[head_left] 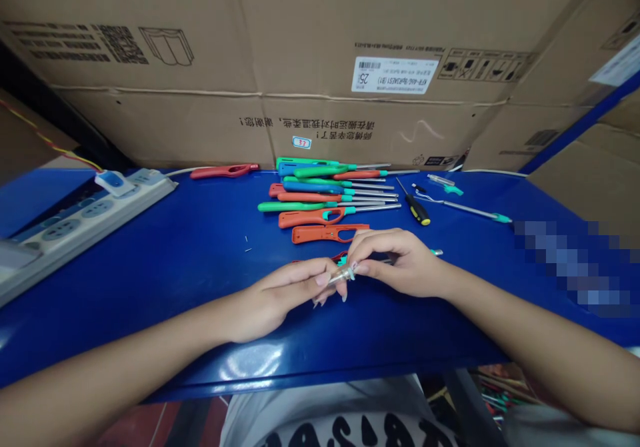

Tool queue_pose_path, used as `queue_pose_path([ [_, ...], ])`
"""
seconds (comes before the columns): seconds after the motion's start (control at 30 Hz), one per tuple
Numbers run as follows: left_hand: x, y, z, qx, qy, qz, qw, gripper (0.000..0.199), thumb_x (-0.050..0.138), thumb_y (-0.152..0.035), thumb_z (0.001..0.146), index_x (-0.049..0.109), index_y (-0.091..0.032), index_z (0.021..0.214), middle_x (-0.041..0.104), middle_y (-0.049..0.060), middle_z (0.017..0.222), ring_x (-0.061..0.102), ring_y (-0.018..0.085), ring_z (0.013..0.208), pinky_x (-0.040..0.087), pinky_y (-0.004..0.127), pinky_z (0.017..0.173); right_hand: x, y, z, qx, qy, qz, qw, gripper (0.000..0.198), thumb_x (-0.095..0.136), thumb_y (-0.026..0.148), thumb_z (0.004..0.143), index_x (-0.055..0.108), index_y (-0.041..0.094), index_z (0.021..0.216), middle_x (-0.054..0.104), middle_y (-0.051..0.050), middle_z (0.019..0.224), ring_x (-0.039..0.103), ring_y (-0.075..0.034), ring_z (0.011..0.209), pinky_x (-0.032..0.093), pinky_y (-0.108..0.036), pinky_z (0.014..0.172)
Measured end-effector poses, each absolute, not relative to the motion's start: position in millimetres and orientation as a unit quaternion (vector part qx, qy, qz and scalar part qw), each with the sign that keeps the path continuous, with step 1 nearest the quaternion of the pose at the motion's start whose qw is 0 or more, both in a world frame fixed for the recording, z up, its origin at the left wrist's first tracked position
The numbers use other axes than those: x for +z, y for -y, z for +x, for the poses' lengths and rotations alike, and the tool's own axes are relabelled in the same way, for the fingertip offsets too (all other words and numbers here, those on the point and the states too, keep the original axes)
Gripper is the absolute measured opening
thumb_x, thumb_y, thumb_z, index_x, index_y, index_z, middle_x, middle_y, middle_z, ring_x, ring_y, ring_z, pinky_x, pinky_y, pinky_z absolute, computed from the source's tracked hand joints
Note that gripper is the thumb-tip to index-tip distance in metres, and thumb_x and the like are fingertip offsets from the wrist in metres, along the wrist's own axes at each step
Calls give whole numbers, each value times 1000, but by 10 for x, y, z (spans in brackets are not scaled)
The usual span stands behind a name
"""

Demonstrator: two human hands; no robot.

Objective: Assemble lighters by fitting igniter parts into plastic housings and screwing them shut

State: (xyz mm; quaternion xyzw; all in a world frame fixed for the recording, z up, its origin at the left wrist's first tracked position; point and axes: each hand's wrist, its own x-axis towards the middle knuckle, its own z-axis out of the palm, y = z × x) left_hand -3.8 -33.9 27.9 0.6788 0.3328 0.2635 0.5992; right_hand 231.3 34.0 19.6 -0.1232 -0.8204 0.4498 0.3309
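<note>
My left hand [273,300] is closed on a small clear plastic tank [340,276], which looks like a gas lighter's fuel tank. With thumb and fingers, my right hand [407,264] pinches the tank's pale end fitting; the fingertips hide its detail. Both hands are just above the table. Behind them lies a partly hidden lighter with a teal part [343,259] and a metal tip [438,252] showing past my right hand. Just beyond is an orange lighter casing half [311,234].
Several long-nosed lighters [320,197] lie heaped near the cardboard [300,67]. At right are a black-and-yellow screwdriver [417,210], a metal rod with wire [473,211] and another clear tank [442,180]. Two tiny screws [247,250] lie left. A power strip [75,230] lines the left side.
</note>
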Motion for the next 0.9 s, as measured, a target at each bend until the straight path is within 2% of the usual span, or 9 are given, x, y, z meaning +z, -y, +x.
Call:
queue_pose_path([
  [0.13,271,322,-10,302,-350,626,628,35,46,-48,101,59,-19,85,54,4,83,47,18,77,46,32,75,191,-349,2309,442,825,-129,328,13,63,26,97,74,19,93,76,-4,85,67,-14,76,54,-31,76],
  [0.27,264,290,-2,333,-380,610,610,36,47,-49,100,56,-19,82,50,2,78,44,16,71,44,30,67,198,-346,2333,330,880,-152,306,11,65,29,96,70,20,98,73,-5,89,65,-16,84,50,-34,83],
  [0.43,262,259,-5,362,-397,636,554,34,49,-46,101,53,-19,80,45,-2,75,39,13,68,38,27,65,186,-328,2358,180,945,-202,185,23,72,34,90,66,22,108,65,-8,111,61,-21,103,43,-39,90],
  [0.53,258,262,6,372,-409,650,522,32,50,-47,101,53,-20,84,45,-2,75,40,14,68,39,27,67,155,-324,2340,146,957,-201,150,16,67,32,94,65,21,105,64,-8,113,61,-22,106,42,-38,91],
  [0.63,233,260,13,371,-427,646,512,32,49,-48,101,52,-20,87,45,-3,75,40,13,67,38,27,65,121,-317,2310,149,953,-209,159,5,61,24,97,64,21,100,65,-6,106,62,-20,100,42,-36,88],
  [0.8,186,228,1,387,-440,625,515,33,48,-49,101,53,-19,87,41,-5,69,40,12,63,36,26,61,112,-296,2280,214,925,-241,201,1,64,21,94,65,21,94,66,-5,100,61,-17,89,44,-31,77],
  [0.9,198,218,1,380,-455,643,485,32,51,-47,100,54,-19,85,46,-4,69,43,12,63,39,24,62,114,-293,2268,286,882,-284,245,4,65,22,92,67,19,90,64,-2,87,54,-11,68,41,-25,62],
])
